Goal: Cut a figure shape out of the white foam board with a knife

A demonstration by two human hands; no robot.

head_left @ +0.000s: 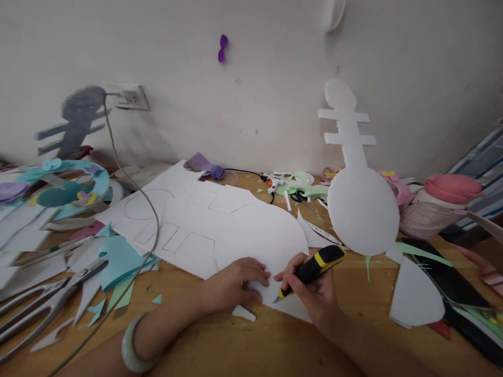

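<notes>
A white foam board [259,230] with pencilled outlines lies on the wooden table, one end cut to a curve. On its near edge rests my left hand [239,283], open, its bent fingers pressing the board down and the thumb apart. My right hand [314,298] is closed round a black and yellow utility knife [320,264], whose blade points down left and meets the board near its front edge. A small white offcut [244,313] lies just below my left hand. A finished-looking white lute-shaped cutout [363,209] leans on the wall at the right.
Large scissors [58,293] and blue scraps [121,262] lie at the left. A grey cord [151,209] hangs from the wall socket [131,97] across the board. Behind are a glue gun [275,183] and a marker [287,201]. A dark phone-like slab [448,272] lies at right.
</notes>
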